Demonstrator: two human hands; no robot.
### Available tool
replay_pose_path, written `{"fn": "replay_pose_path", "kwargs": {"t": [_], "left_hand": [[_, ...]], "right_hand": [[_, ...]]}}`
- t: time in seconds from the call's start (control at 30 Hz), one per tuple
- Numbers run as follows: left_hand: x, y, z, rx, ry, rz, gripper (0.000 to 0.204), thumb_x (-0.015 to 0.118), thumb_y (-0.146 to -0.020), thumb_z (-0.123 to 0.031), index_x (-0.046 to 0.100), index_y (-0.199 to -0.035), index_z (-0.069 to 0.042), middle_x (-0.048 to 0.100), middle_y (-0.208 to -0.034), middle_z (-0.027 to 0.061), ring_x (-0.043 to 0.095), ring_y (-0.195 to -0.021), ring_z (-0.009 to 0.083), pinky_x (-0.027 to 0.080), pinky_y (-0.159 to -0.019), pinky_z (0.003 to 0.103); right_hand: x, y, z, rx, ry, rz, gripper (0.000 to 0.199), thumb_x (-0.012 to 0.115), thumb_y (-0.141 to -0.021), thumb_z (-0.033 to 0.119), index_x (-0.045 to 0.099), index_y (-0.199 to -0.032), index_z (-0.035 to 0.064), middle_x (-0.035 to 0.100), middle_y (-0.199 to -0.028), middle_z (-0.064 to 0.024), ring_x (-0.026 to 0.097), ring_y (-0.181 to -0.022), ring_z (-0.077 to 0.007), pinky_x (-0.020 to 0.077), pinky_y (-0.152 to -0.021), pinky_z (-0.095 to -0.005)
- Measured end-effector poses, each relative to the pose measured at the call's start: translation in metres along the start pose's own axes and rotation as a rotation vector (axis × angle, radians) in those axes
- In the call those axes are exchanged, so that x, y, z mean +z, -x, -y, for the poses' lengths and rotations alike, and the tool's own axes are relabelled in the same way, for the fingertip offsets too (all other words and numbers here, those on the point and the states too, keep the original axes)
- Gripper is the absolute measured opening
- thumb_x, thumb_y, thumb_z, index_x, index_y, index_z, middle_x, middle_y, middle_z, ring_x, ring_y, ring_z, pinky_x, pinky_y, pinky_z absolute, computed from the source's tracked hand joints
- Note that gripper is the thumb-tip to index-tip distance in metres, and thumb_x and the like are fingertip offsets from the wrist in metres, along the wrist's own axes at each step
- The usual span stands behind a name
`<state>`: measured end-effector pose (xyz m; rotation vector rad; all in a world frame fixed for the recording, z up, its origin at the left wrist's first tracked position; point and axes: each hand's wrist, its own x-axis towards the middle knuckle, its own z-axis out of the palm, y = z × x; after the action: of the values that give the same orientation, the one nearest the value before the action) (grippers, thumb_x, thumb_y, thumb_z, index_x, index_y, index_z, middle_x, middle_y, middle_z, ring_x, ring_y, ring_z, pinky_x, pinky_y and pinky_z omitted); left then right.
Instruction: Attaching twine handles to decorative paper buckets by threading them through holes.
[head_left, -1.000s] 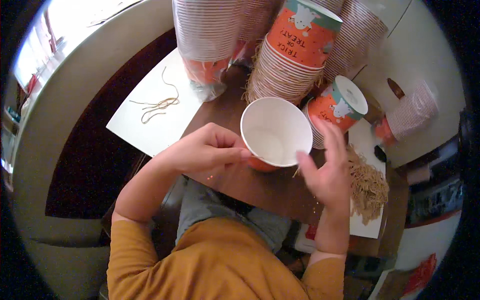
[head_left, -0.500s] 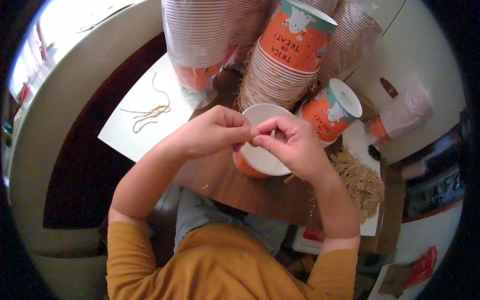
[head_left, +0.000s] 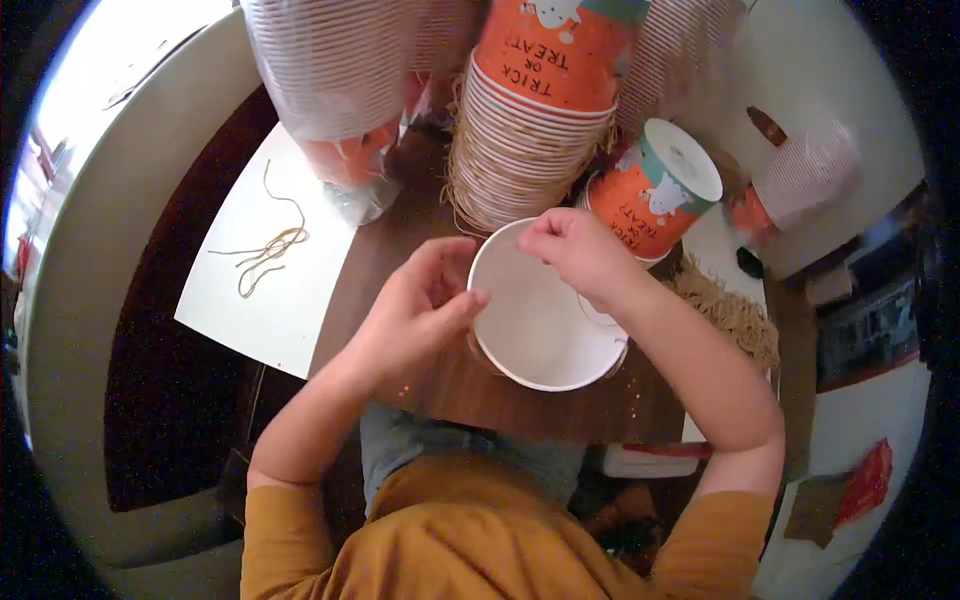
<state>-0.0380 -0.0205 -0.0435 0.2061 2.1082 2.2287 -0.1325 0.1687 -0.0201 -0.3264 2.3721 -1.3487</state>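
A white-lined paper bucket (head_left: pixel 545 325) stands in front of me, its mouth tilted toward me. My left hand (head_left: pixel 418 305) is at its left side, fingers curled but apart, the thumb tip at the rim. Over the far rim, my right hand (head_left: pixel 580 250) has its fingertips pinched together. Whatever is between them is too small or hidden to make out. A small notch or slot shows near the bucket's right rim, beside my right wrist.
Behind stands a tall stack of orange buckets (head_left: pixel 535 140) with twine hanging around it. Bagged buckets (head_left: pixel 330 80) are at the left, and an upside-down orange bucket (head_left: pixel 650 200) at the right. Loose twine (head_left: pixel 265 255) lies on a white sheet; more twine (head_left: pixel 735 320) is heaped at the right.
My hands were together over the bucket with fingertips meeting. Now they are apart: the left beside the rim, the right above the far edge. The bucket's mouth faces me more.
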Motion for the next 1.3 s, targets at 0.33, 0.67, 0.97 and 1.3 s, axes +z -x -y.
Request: {"fn": "replay_pose_path", "kwargs": {"t": [0.33, 0.67, 0.97, 1.3], "left_hand": [[-0.001, -0.004, 0.018, -0.037, -0.087, -0.084, 0.027, 0.053, -0.093, -0.014, 0.056, -0.115, 0.0, 0.063, -0.086, 0.0027, 0.057, -0.072, 0.0086, 0.047, -0.062, 0.022], [0.001, -0.013, 0.029, 0.028, -0.149, -0.135, 0.019, 0.058, -0.088, -0.006, 0.061, -0.104, 0.003, 0.065, -0.083, 0.0044, 0.058, -0.072, 0.007, 0.048, -0.064, 0.021], [0.001, -0.013, 0.028, 0.056, -0.191, -0.112, 0.019, 0.057, -0.088, -0.005, 0.061, -0.104, 0.003, 0.065, -0.086, 0.0053, 0.059, -0.073, 0.0071, 0.048, -0.065, 0.021], [0.003, -0.015, 0.025, 0.067, -0.215, -0.105, 0.019, 0.057, -0.087, -0.005, 0.062, -0.104, 0.004, 0.066, -0.086, 0.006, 0.059, -0.073, 0.0078, 0.049, -0.066, 0.022]], "right_hand": [[0.009, 0.031, 0.001, 0.062, -0.197, 0.094, 0.018, 0.06, -0.089, 0.022, 0.062, -0.087, 0.0044, 0.056, -0.074, 0.0036, 0.047, -0.064, -0.004, 0.0388, -0.056, -0.0207], [0.026, 0.022, -0.009, 0.076, -0.138, -0.04, 0.02, 0.057, -0.09, 0.022, 0.059, -0.086, 0.0034, 0.055, -0.075, 0.0004, 0.047, -0.068, -0.0076, 0.0402, -0.062, -0.0234], [0.03, 0.02, -0.014, 0.076, -0.133, -0.044, 0.02, 0.056, -0.09, 0.022, 0.058, -0.083, 0.0041, 0.054, -0.073, 0.001, 0.045, -0.064, -0.0068, 0.0375, -0.055, -0.0236], [0.035, 0.019, -0.016, 0.062, -0.149, -0.072, 0.021, 0.055, -0.091, 0.024, 0.058, -0.083, 0.0038, 0.055, -0.073, 0.0001, 0.045, -0.064, -0.0073, 0.0382, -0.056, -0.0242]]}}
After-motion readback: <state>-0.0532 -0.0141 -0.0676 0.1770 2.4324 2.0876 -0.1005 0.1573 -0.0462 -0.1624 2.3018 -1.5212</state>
